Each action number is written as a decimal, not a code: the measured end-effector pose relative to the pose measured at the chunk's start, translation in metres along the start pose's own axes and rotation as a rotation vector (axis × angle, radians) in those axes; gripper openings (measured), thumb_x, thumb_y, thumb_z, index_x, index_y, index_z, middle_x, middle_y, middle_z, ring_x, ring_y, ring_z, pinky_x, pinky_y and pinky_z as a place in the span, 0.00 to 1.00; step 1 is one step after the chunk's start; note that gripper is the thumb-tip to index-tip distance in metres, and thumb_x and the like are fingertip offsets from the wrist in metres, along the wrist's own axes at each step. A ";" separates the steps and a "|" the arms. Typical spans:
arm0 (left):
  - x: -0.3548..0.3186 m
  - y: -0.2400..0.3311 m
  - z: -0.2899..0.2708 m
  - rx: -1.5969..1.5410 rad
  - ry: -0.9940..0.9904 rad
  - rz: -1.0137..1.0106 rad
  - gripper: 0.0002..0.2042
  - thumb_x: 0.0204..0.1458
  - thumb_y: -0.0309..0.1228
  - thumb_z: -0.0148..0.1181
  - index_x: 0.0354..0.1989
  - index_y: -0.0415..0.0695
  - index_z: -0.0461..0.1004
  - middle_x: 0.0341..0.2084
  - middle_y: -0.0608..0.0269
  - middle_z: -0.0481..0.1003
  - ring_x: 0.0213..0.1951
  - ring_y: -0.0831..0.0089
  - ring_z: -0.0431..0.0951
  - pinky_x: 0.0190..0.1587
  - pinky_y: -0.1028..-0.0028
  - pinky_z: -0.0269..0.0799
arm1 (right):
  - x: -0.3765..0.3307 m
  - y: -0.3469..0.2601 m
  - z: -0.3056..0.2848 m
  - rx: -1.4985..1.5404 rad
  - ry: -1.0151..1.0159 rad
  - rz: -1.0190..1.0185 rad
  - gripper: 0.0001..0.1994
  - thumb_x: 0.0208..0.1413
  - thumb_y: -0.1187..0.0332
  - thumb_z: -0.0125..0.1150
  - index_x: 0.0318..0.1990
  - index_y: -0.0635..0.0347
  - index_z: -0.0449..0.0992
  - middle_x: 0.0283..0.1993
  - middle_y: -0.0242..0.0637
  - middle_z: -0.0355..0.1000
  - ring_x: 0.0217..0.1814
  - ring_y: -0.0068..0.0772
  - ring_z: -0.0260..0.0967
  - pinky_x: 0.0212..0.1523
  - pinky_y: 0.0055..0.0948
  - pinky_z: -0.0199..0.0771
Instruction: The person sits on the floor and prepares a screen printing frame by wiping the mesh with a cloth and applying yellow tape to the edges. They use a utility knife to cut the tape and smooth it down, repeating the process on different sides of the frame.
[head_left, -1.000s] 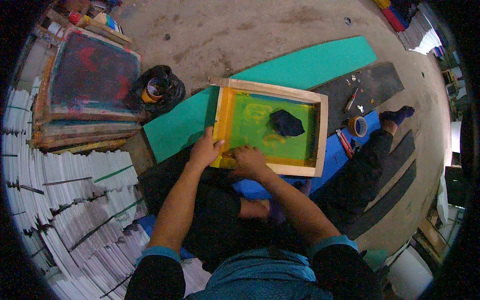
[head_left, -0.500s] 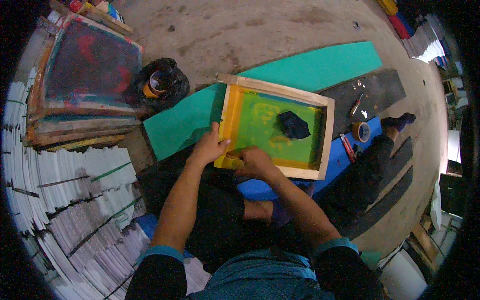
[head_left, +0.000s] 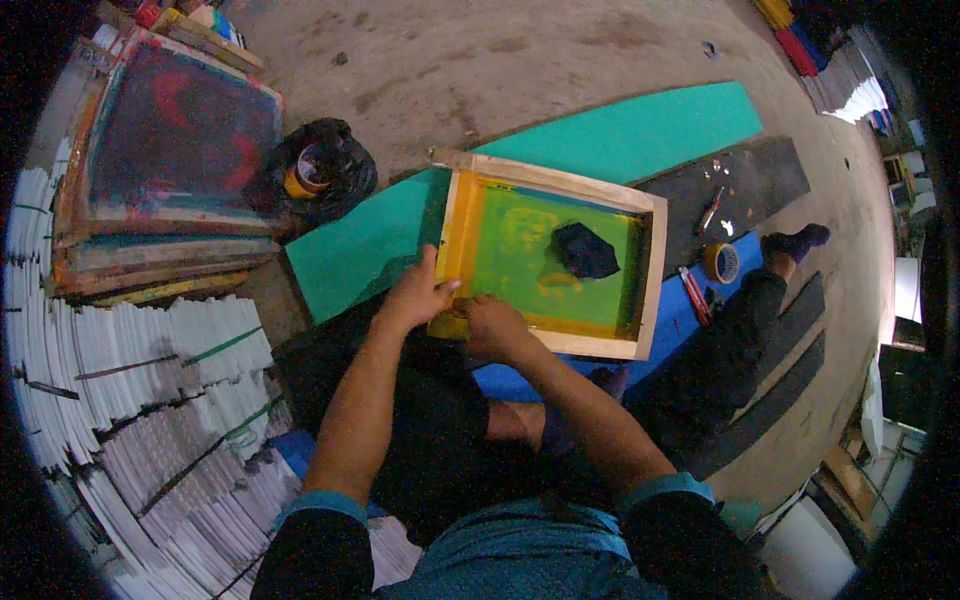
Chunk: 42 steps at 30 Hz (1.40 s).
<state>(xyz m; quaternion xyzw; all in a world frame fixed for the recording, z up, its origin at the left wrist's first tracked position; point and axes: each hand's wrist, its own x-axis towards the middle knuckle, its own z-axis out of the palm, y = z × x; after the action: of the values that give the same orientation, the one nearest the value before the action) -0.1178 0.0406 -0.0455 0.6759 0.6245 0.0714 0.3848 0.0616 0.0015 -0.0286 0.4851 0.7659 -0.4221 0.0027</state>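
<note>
A wooden screen-printing frame (head_left: 655, 275) lies tilted in front of me, its mesh (head_left: 515, 265) green with faint yellow shapes. Yellow-brown tape (head_left: 462, 230) runs along the inner left and near sides. A crumpled black cloth (head_left: 586, 251) rests on the mesh. My left hand (head_left: 412, 297) grips the frame's left side near the close corner, thumb over the wood. At that same inner corner, my right hand (head_left: 495, 328) presses down on the tape with curled fingers; whatever may be between them is hidden.
Under the frame lie a green board (head_left: 640, 130) and a blue board (head_left: 740, 260). A tape roll (head_left: 720, 262), a red cutter (head_left: 694, 297) and a dark board (head_left: 770, 180) are at right. Leftward are a black plastic bag (head_left: 350, 165), stained screens (head_left: 180, 130) and paper stacks (head_left: 180, 350).
My right hand has shifted slightly left, closer to the inner corner and my left thumb. The left hand, the frame and the cloth stay about where they were.
</note>
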 end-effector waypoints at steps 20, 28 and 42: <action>0.004 -0.026 0.013 -0.081 0.022 0.003 0.34 0.57 0.42 0.62 0.65 0.41 0.50 0.52 0.32 0.71 0.54 0.36 0.73 0.54 0.49 0.70 | -0.131 0.100 -0.050 -0.052 0.089 0.321 0.29 0.45 0.46 0.71 0.55 0.47 0.77 0.51 0.47 0.74 0.58 0.53 0.68 0.57 0.46 0.71; -0.001 -0.003 -0.003 -0.045 -0.011 -0.052 0.33 0.57 0.43 0.62 0.63 0.40 0.53 0.52 0.33 0.72 0.55 0.37 0.73 0.55 0.49 0.70 | -0.166 0.134 -0.060 -0.272 0.076 0.337 0.34 0.46 0.42 0.69 0.48 0.65 0.75 0.48 0.51 0.74 0.55 0.53 0.71 0.53 0.46 0.74; 0.001 0.000 -0.010 -0.089 -0.065 -0.059 0.32 0.55 0.42 0.64 0.61 0.39 0.55 0.52 0.34 0.72 0.55 0.37 0.72 0.54 0.50 0.70 | -0.152 0.129 -0.048 -0.372 0.426 0.225 0.26 0.45 0.51 0.73 0.46 0.58 0.76 0.46 0.44 0.74 0.53 0.50 0.71 0.49 0.42 0.75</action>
<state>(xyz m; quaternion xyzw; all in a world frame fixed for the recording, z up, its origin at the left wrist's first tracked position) -0.1231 0.0458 -0.0387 0.6412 0.6277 0.0656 0.4365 0.2572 -0.0574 -0.0177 0.6357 0.7547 -0.1606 -0.0224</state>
